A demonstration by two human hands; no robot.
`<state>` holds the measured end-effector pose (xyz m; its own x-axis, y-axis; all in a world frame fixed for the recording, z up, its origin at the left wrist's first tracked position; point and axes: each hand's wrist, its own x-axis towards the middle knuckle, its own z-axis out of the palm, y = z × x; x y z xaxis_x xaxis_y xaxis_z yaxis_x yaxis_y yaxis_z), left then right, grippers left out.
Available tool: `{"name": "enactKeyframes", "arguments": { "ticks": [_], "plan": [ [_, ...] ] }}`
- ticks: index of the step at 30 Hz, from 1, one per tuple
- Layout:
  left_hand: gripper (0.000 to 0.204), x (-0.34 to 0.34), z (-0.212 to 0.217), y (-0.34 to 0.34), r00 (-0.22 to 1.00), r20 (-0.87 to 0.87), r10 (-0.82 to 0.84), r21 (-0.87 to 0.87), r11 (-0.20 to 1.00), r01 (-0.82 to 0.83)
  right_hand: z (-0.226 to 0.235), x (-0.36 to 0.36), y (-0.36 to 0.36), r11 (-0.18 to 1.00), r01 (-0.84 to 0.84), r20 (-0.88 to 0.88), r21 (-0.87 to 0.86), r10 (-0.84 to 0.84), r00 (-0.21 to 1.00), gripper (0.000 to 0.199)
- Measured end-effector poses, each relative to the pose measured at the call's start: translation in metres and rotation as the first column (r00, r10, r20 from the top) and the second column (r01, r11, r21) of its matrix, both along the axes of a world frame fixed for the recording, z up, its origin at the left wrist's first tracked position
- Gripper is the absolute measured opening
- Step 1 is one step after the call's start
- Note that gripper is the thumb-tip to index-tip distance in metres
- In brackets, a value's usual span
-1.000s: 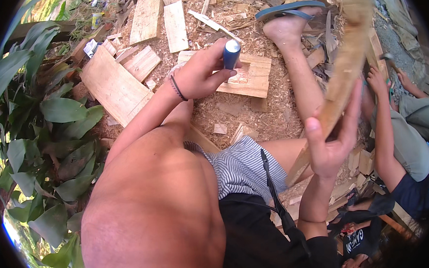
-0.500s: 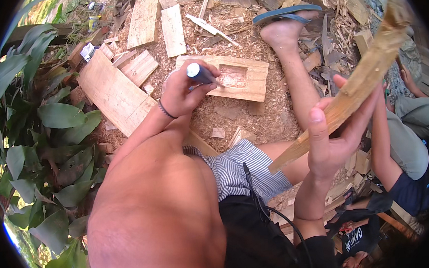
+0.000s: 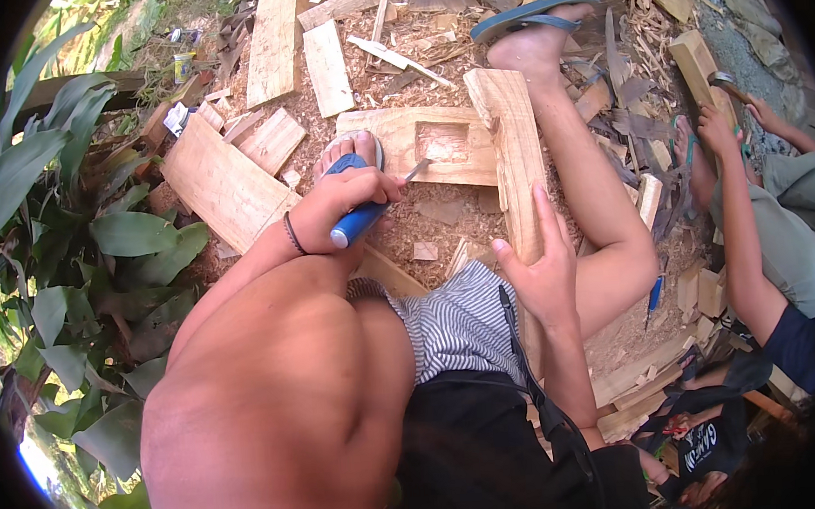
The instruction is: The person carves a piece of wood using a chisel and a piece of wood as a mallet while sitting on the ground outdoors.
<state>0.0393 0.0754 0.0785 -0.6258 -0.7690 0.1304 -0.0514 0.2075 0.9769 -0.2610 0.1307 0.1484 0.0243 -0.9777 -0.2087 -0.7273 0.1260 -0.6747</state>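
**Chisel in one hand, carved block in the other**

In your left hand (image 3: 344, 202) you are gripping a blue-handled chisel (image 3: 365, 216), fingers wrapped tight around the handle, its metal tip pointing toward the right hand. Your right hand (image 3: 541, 279) is holding a pale wooden block (image 3: 511, 145) upright from below, palm against its lower end and fingers lying up its face. Between your two hands, on the sawdust-covered ground, a plank with a square recess (image 3: 424, 141) is lying flat. Beyond your right hand, another person's hand (image 3: 715, 124) is resting near wood scraps.
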Motion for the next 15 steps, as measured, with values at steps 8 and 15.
{"name": "enactKeyframes", "arguments": {
  "ticks": [8, 15],
  "plan": [
    [0.033, -0.012, -0.012, -0.008, 0.931, -0.123, 0.343, 0.205, 0.927, -0.314, -0.003, -0.005, -0.005, 0.998, 0.056, 0.077, 0.034, -0.058, 0.995, 0.081],
    [0.027, -0.017, 0.008, -0.046, 0.992, 0.041, 0.120, 0.217, 0.968, -0.126, -0.011, -0.006, -0.006, 0.996, 0.034, 0.033, 0.083, -0.037, 0.999, 0.081]
  ]
}}
